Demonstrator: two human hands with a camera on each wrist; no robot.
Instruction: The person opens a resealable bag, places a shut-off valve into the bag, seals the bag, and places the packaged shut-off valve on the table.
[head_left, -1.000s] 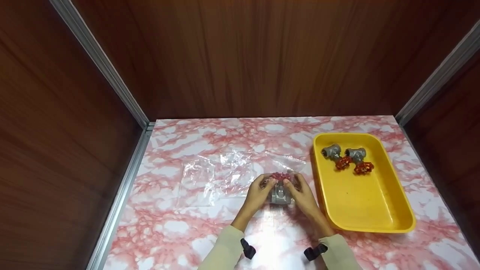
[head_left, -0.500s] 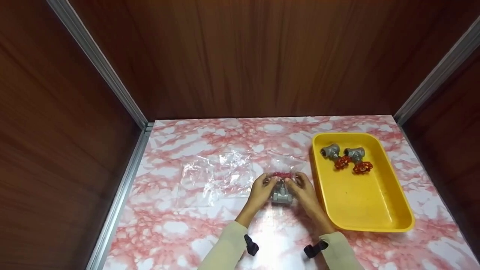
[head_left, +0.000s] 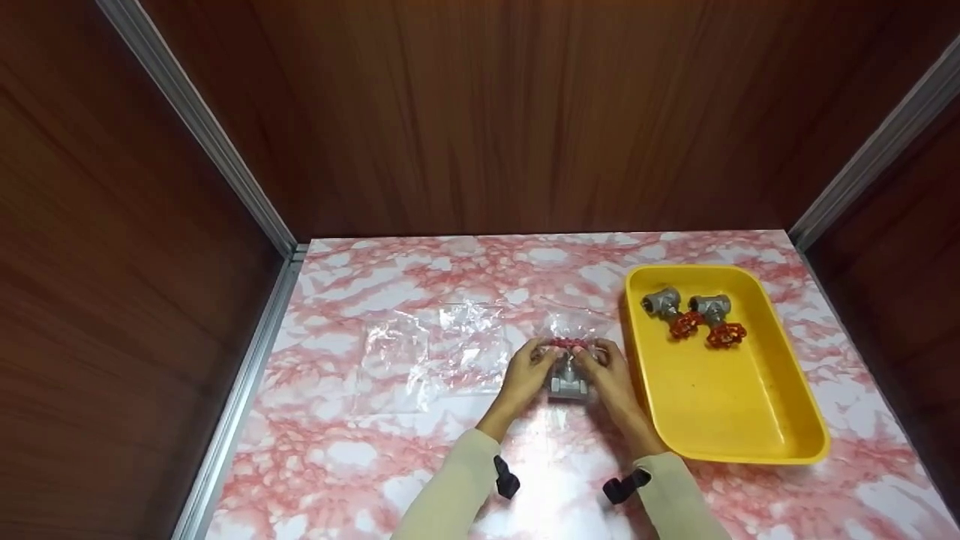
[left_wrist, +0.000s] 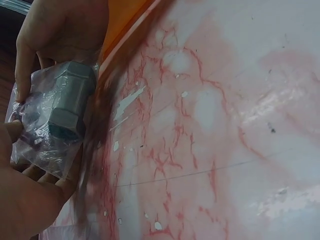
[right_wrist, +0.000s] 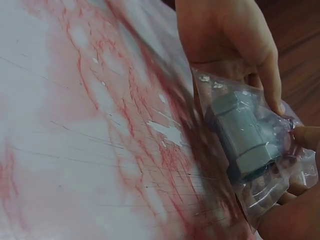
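A grey metal valve [head_left: 568, 387] with a red handwheel [head_left: 568, 343] sits inside a clear plastic bag [right_wrist: 257, 200]. My left hand [head_left: 523, 375] grips it from the left, thumb at the handwheel. From the other side my right hand [head_left: 613, 379] holds the same end, its thumb close to the left one. The hexagonal valve body [left_wrist: 70, 102] points toward me, below the thumbs, and shows through the film in both wrist views. The other fingers are partly hidden behind the bag. In the head view the bag's upper part spreads out beyond the handwheel.
A yellow tray [head_left: 727, 450] stands at the right, close to my right hand. Two valves with red handwheels, one valve [head_left: 661, 302] left of the other valve [head_left: 710, 307], lie at its far end. Flat clear plastic bags [head_left: 394, 364] lie left of my hands on the marbled tabletop [head_left: 352, 480].
Both hands have shifted slightly away from me with the bagged valve, and a little to the right. The valve body has moved with them. The tray and the flat bags have stayed put.
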